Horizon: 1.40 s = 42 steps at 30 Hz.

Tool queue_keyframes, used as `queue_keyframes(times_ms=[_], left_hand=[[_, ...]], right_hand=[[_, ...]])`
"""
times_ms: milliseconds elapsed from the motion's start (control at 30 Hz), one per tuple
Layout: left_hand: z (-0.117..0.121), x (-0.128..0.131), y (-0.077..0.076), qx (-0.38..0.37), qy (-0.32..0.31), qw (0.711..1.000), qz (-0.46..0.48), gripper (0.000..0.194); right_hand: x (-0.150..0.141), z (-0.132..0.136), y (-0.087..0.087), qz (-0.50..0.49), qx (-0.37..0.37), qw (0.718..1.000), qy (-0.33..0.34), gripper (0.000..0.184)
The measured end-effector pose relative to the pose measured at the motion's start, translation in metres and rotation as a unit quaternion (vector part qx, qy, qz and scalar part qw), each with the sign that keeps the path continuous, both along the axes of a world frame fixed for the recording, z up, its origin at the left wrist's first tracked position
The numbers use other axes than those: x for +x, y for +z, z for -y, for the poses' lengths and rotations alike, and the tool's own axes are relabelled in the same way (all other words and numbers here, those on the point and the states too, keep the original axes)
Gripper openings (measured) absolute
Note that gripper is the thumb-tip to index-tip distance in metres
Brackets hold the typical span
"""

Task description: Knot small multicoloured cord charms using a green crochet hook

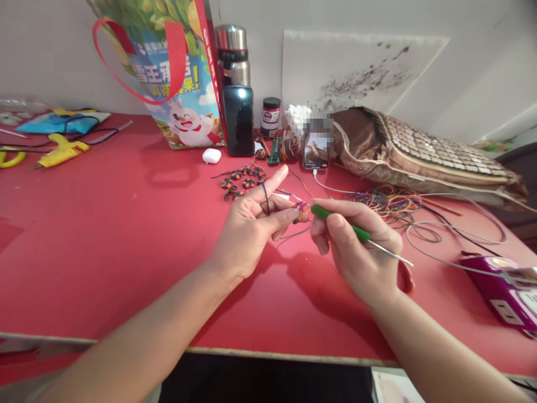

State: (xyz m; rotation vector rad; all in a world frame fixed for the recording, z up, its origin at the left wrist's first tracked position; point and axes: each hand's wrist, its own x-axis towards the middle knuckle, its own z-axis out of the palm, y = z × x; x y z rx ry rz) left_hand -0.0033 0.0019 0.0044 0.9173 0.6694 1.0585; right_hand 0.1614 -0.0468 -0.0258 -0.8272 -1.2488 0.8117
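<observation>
L hand [239,240]: thumb + fingers pinch small crochet pc [301,210], index up w/ dark yarn [267,197] looped round it. R hand [361,257]: fingers closed on green-handled hook [361,233], tip at the pc. Pc is betw. the hands, above mid tabletop [126,246].

Risks (my read): loop could slip off hook if tip tilts or yarn on L index goes slack; pc is tiny, mostly hidden by fingers, so a stitch could be missed. Yarn tangle [388,200] lies close to white cable [334,190], poss. snag if yarn gets pulled, could tug phone [316,154].

Edges/room: forearms cross front edge. Twd back edge tight: flower motifs [248,183], phone. R: tangle near, purple box [499,291] by R edge. L: nearest is earbud case [212,156] twd back; glue gun [65,151] well apart, so more room that way.
</observation>
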Motion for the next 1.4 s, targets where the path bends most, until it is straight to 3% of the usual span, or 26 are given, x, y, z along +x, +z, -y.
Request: queue_keyframes(times_ms=[267,833,1167,1400], left_hand=[[-0.001,-0.003,0.005,-0.034,0.004,0.999,-0.010,0.092],[-0.004,-0.006,0.008,-0.032,-0.016,0.999,-0.029,0.105],[-0.004,-0.007,0.008,-0.023,-0.003,0.999,-0.034,0.097],[-0.005,-0.009,0.008,0.001,0.011,0.999,-0.044,0.090]], right_hand=[[0.006,-0.002,0.006,-0.061,-0.065,0.996,0.021,0.014],[0.007,-0.005,0.015,-0.103,-0.095,0.990,0.033,0.010],[0.009,-0.004,0.014,-0.038,-0.084,0.996,-0.020,0.013],[0.012,-0.001,0.009,-0.034,-0.073,0.997,-0.014,0.012]])
